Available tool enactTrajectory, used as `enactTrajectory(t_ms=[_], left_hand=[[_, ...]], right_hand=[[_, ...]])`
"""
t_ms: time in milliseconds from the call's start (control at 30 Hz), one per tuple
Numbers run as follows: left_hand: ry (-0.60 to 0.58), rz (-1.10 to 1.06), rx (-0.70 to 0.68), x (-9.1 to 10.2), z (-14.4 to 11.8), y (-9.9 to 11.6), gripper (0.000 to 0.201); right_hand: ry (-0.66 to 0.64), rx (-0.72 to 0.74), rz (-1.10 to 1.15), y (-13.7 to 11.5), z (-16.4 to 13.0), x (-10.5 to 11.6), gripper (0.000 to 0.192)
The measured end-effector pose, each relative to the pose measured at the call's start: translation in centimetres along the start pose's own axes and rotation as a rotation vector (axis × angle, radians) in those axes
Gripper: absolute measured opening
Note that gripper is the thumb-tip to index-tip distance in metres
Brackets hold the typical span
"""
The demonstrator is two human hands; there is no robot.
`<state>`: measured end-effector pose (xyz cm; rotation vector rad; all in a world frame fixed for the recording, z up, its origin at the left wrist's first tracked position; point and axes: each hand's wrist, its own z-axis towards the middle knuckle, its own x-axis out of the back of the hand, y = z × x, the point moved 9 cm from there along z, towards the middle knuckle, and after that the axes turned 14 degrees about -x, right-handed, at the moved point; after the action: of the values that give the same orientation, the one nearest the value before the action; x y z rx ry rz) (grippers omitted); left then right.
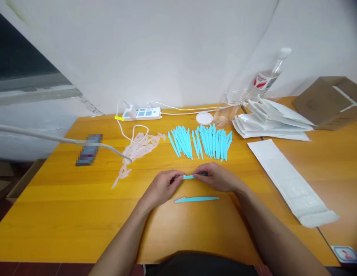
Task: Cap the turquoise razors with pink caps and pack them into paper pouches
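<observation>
My left hand (164, 186) and my right hand (214, 176) pinch one light-blue eyebrow razor (188, 177) between them, just above the table. Its middle shows between my fingertips; most of both ends is hidden by my fingers. Nearer to me, another blue eyebrow razor (197, 199) lies flat on the table, its wider end to the left. Beyond my hands, many blue eyebrow razors (213, 142) lie side by side in rows. To the left is a loose heap of small translucent pinkish caps (142, 147), some scattered toward the front.
A white power strip (141, 113) with cables stands by the wall. A pixelated phone-like object (89, 149) lies left, under a cable. At right are a clear jar (227, 109), its lid (204, 118), a bottle (265, 78), white envelopes (270, 119), one single envelope (290, 180) and a cardboard box (325, 101).
</observation>
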<state>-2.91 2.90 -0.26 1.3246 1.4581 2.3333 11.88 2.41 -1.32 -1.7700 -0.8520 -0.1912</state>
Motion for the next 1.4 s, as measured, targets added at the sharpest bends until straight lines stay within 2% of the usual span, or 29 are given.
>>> enactTrajectory(t_ms=[67,167,233,333,400,500,633,733,867,933,1000,1100,1167,1200,1267,1400], left_hand=[[-0.011,0.046,-0.070,-0.2,-0.4,1.2,0.025],[-0.032,0.089,-0.102,-0.7,-1.7,2.0,0.024],[-0.043,0.115,-0.117,-1.2,-2.5,2.3,0.022],[-0.048,0.176,-0.166,-1.8,-3.1,2.7,0.022],[-0.046,0.224,-0.182,-2.1,-3.3,2.9,0.022],[-0.056,0.275,-0.199,-2.6,-3.6,3.4,0.025],[-0.088,0.278,-0.231,-3.1,-4.1,4.2,0.026],[-0.027,0.254,-0.226,-1.5,-4.1,3.5,0.029],[0.164,0.364,-0.130,4.2,-2.5,-0.5,0.027],[0.235,0.505,-0.074,7.3,-1.1,-3.0,0.026],[0.238,0.675,-0.012,9.6,0.6,-5.2,0.028],[0.131,0.827,0.084,11.1,2.8,-7.8,0.029],[0.096,0.842,0.119,11.4,3.6,-8.5,0.028],[0.088,0.838,0.128,11.4,3.9,-8.5,0.028],[0.061,0.830,0.145,11.3,4.2,-8.6,0.028],[0.035,0.810,0.184,11.1,4.5,-8.7,0.028]], right_hand=[[0.001,0.013,-0.029,-0.2,-0.5,-0.4,0.033],[0.017,-0.014,-0.135,-0.1,-0.9,-0.3,0.036],[0.149,-0.124,-0.242,0.7,-0.5,1.3,0.040],[0.479,-0.352,-0.387,1.5,0.6,5.4,0.035],[0.585,-0.431,-0.459,1.3,1.8,6.9,0.032],[0.584,-0.462,-0.499,1.0,4.0,7.3,0.034],[0.582,-0.497,-0.446,1.8,5.5,7.3,0.031],[0.575,-0.491,-0.387,2.3,6.0,7.4,0.026],[0.557,-0.485,-0.261,2.4,5.9,8.2,0.020],[0.533,-0.450,-0.159,2.3,5.0,8.5,0.022],[0.433,-0.354,0.040,2.1,3.8,8.0,0.026],[0.075,-0.210,0.396,1.9,1.9,4.9,0.032],[-0.148,-0.209,0.507,2.2,0.6,2.4,0.037],[-0.215,-0.224,0.521,2.5,0.1,1.4,0.038],[-0.256,-0.247,0.487,3.1,-0.2,0.3,0.037],[-0.236,-0.230,0.408,3.5,0.2,-0.3,0.031]])
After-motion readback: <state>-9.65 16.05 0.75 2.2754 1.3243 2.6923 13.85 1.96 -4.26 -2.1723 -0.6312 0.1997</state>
